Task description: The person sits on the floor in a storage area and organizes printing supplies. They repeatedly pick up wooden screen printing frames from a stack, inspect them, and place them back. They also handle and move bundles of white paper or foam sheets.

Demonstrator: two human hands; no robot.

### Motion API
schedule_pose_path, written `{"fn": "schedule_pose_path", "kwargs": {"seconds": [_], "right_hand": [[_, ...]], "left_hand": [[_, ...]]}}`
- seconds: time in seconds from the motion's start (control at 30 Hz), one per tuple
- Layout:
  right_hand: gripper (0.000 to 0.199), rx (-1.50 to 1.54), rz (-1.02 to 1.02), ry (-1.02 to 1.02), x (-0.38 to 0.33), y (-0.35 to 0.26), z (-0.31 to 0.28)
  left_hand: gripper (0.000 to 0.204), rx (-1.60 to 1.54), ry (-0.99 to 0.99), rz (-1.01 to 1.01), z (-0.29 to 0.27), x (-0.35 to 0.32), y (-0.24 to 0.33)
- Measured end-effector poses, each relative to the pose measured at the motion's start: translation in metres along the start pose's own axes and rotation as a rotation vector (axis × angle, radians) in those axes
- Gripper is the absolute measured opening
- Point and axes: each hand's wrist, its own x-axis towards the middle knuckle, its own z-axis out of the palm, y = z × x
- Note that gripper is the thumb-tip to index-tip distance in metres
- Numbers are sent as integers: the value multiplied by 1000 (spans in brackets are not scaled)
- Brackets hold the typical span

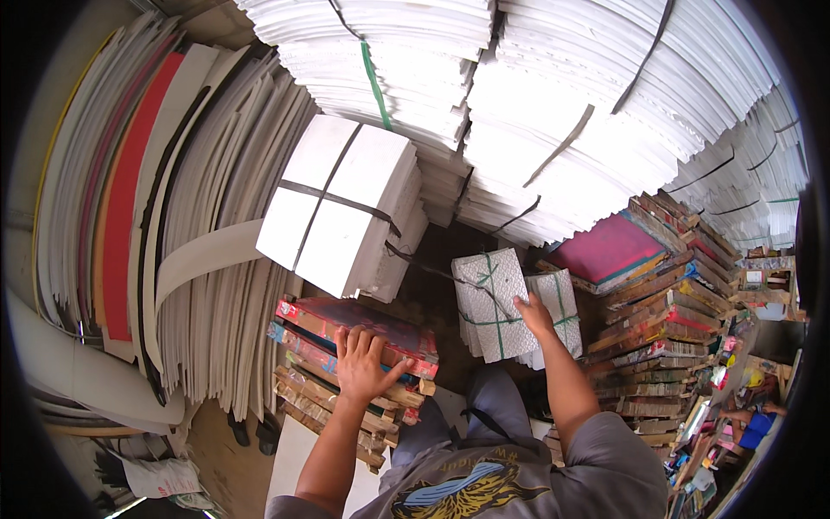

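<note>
White paper stacks [553, 121] fill the wall ahead of me, strapped in bundles, with a big strapped bundle [341, 203] leaning above the book pile [346, 363] at my lower left. My left hand [363, 363] lies flat and spread on that pile's top red book [363, 322], gripping nothing. The small parcel [493, 303], tied with green string, stands upright just ahead and to the right; my right hand [533, 316] holds its right edge, fingers curled on it, so that hand is nearer.
</note>
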Motion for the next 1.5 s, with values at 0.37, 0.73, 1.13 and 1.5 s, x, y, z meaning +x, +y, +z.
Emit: {"fn": "schedule_pose_path", "kwargs": {"seconds": [0.37,0.73,1.13,1.5], "right_hand": [[51,-340,-288,434,-23,-105,8],[109,948,-427,-98,-105,-389,46],[129,1095,-308,-222,-95,-410,52],[94,933,-398,-331,-89,-239,-91]], "left_hand": [[64,-12,-26,-9,-5,0,-3],[65,-45,-70,57,-10,5,-14],[65,-36,-58,66,-10,6,-14],[63,-13,-25,78,-8,3,-16]]}}
